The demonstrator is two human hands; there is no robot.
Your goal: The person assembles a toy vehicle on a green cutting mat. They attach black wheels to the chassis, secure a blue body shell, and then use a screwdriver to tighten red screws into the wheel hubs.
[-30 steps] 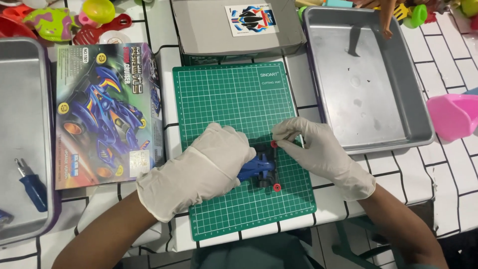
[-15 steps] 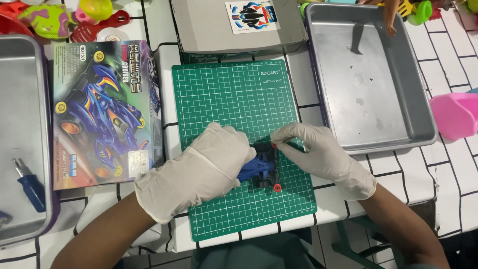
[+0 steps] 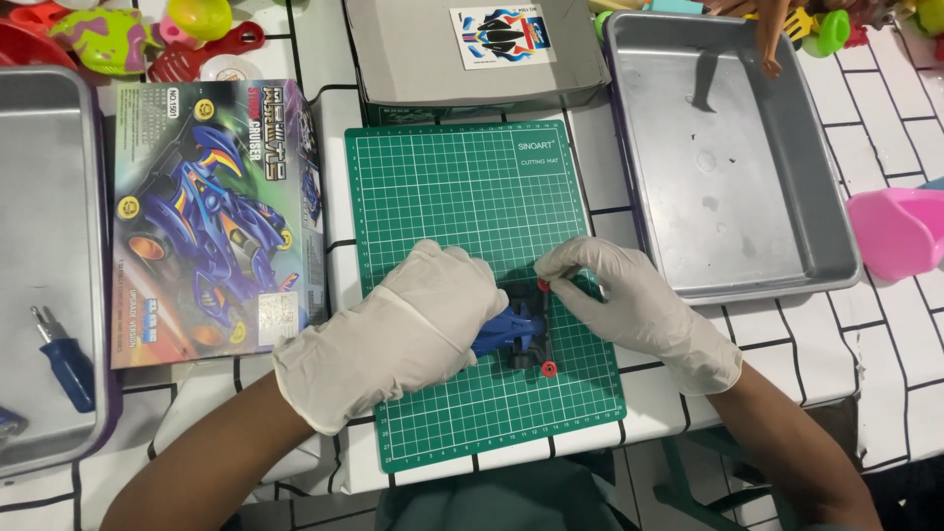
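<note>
Toy car (image 3: 518,334) lay low on the green mat (image 3: 462,187) in the head view. Left hand (image 3: 418,324) clasped its body from nine o'clock, likely steadying it, while right hand (image 3: 629,300) pinched a red roller (image 3: 543,285). Bare mat stretched toward twelve; tray (image 3: 836,226) edged two o'clock.

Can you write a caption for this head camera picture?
Gloved left hand and right hand hold a blue toy car on a green cutting mat.

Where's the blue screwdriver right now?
The blue screwdriver lies in the metal tray at the far left of the head view, left of the toy car box.
</note>
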